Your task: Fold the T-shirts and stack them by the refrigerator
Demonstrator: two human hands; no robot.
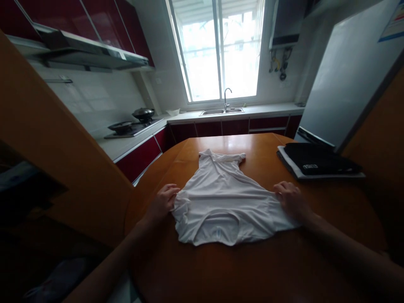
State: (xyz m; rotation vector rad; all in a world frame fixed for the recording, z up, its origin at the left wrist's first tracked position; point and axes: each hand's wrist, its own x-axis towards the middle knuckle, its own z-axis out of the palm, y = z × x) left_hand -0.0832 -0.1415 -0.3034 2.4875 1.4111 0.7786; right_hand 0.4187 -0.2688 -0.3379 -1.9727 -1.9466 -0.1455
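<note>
A white T-shirt (221, 185) lies spread on the wooden table, its neckline toward me and its hem at the far side. The cloth is wrinkled, bunched most at the left sleeve. My left hand (166, 198) is closed on the shirt's left edge by that sleeve. On the other side, my right hand (292, 202) grips the right sleeve, fingers curled over the cloth. Both hands rest low, close to the tabletop.
The round-ended wooden table (176, 153) carries a stack of folded dark and white clothes (322, 159) at the right. Beyond are a sink (222, 111), a stove with pans (143, 112), and a fridge (350, 75) at the right.
</note>
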